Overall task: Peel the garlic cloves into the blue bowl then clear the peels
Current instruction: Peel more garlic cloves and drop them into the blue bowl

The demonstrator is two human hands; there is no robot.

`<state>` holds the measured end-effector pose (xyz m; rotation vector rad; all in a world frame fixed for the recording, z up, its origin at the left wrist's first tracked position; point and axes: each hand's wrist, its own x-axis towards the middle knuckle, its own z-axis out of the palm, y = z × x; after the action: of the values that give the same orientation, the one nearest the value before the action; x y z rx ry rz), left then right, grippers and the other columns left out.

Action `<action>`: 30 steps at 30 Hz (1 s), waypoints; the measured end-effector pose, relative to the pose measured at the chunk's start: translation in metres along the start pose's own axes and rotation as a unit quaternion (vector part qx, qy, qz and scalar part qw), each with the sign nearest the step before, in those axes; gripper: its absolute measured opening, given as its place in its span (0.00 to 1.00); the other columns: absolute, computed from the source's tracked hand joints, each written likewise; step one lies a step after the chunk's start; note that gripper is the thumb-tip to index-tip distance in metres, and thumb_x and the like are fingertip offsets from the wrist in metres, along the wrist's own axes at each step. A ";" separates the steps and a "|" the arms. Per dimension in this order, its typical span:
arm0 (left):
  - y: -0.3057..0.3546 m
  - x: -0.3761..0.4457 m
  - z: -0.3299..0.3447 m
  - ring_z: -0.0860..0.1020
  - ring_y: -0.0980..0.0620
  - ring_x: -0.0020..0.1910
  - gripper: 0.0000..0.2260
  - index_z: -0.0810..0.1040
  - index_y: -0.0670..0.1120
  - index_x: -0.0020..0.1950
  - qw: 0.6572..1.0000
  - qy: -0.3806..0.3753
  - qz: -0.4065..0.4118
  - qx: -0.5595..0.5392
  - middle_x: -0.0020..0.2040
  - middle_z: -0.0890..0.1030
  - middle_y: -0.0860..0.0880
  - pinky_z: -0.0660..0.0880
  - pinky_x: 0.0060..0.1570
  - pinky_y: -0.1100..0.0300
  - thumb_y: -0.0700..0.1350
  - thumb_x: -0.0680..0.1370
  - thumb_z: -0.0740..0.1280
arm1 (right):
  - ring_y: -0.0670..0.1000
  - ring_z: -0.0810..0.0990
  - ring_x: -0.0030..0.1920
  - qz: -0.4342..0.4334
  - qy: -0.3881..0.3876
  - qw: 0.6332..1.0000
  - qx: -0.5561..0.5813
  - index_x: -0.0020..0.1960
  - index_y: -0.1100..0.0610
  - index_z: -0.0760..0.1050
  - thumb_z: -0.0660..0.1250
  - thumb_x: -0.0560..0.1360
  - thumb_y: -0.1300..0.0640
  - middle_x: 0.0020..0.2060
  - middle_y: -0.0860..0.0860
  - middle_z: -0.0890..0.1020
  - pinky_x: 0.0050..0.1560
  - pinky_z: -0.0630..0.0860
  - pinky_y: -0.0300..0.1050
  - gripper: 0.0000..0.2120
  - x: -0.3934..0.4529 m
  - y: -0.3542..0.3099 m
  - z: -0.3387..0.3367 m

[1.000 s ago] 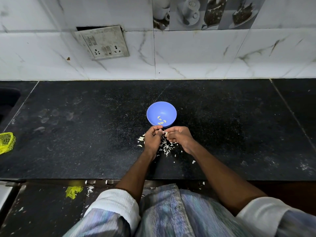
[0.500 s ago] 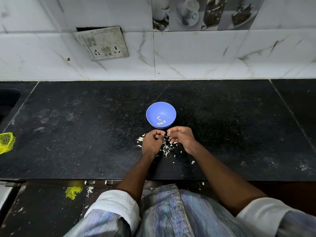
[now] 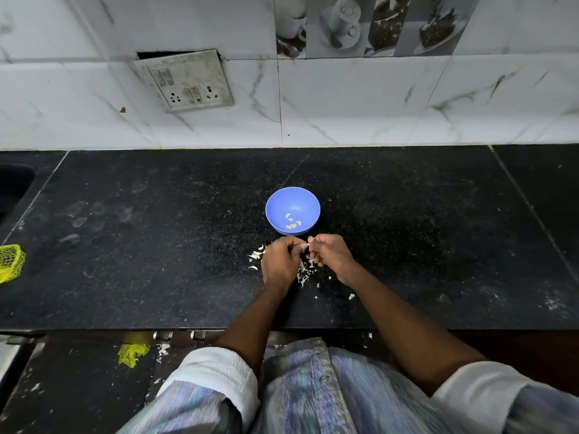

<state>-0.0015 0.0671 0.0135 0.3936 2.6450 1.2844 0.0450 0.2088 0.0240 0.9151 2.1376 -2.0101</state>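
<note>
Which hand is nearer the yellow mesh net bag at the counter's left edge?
Left. The left hand is on the side towards the yellow mesh net bag, though far off; the right hand lies beyond it, further right.

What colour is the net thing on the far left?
Yellow net, seen in the head view.

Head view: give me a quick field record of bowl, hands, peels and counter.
bowl: blue bowl, upright on the black counter, just beyond the hands
bowl contents: a few peeled garlic cloves
left hand: fingers curled, grip on something small, unclear
right hand: pinching a pale scrap, close beside the left
peels: scattered on the counter under and around the hands
clearing: not yet done
</note>
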 end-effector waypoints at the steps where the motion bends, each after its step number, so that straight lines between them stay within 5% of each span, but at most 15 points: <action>1: 0.000 0.001 0.001 0.81 0.56 0.39 0.05 0.84 0.53 0.46 1.000 0.003 -0.004 0.007 0.39 0.85 0.58 0.73 0.37 0.58 0.50 0.80 0.71 | 0.48 0.74 0.30 -0.009 0.006 1.000 -0.017 0.37 0.58 0.77 0.64 0.83 0.55 0.30 0.53 0.78 0.29 0.69 0.41 0.17 0.000 0.000 0.000; 7: -0.006 0.003 0.004 0.79 0.42 0.41 0.11 0.76 0.47 0.42 0.999 0.009 -0.024 0.043 0.40 0.82 0.48 0.68 0.37 0.53 0.47 0.83 0.64 | 0.48 0.80 0.34 -0.074 0.009 0.996 -0.038 0.51 0.58 0.82 0.72 0.76 0.63 0.39 0.56 0.85 0.32 0.75 0.39 0.04 -0.002 -0.004 0.001; 11: -0.006 0.003 0.004 0.79 0.40 0.40 0.13 0.76 0.46 0.42 0.998 0.009 -0.030 0.048 0.39 0.83 0.45 0.69 0.36 0.53 0.49 0.84 0.63 | 0.48 0.81 0.36 -0.090 -0.013 0.995 -0.047 0.45 0.61 0.84 0.73 0.76 0.65 0.38 0.54 0.87 0.36 0.77 0.39 0.02 -0.002 -0.003 0.004; 15: 0.001 0.004 0.004 0.78 0.42 0.41 0.16 0.76 0.46 0.42 0.998 -0.006 -0.034 0.057 0.42 0.83 0.45 0.69 0.38 0.53 0.51 0.86 0.60 | 0.48 0.80 0.35 -0.081 0.001 0.995 -0.053 0.43 0.59 0.83 0.71 0.77 0.66 0.35 0.53 0.85 0.37 0.78 0.43 0.05 -0.001 -0.003 0.008; 21: 0.000 0.006 0.002 0.72 0.46 0.34 0.21 0.67 0.49 0.33 0.999 -0.029 -0.019 -0.013 0.32 0.75 0.51 0.63 0.36 0.53 0.48 0.87 0.58 | 0.47 0.75 0.34 -0.096 0.037 0.986 -0.133 0.34 0.49 0.74 0.64 0.75 0.59 0.30 0.45 0.79 0.39 0.72 0.48 0.13 0.003 -0.008 0.018; 27: -0.005 0.006 -0.006 0.74 0.48 0.33 0.20 0.71 0.48 0.35 0.999 0.014 -0.028 -0.042 0.32 0.77 0.52 0.67 0.34 0.53 0.51 0.86 0.59 | 0.54 0.72 0.33 -0.171 0.159 0.947 -0.219 0.35 0.58 0.66 0.64 0.80 0.55 0.29 0.51 0.73 0.36 0.68 0.52 0.17 0.012 -0.024 0.024; 30: -0.014 0.007 -0.016 0.79 0.55 0.33 0.13 0.82 0.50 0.41 0.996 0.025 -0.036 -0.075 0.34 0.82 0.55 0.75 0.37 0.53 0.53 0.83 0.66 | 0.52 0.76 0.37 -0.186 0.212 0.933 -0.223 0.38 0.57 0.73 0.68 0.79 0.56 0.35 0.50 0.79 0.40 0.72 0.49 0.12 0.022 -0.033 0.029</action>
<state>-0.0144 0.0488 0.0122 0.2455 2.5547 1.4761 0.0018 0.1908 0.0395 0.9879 3.0296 -1.4080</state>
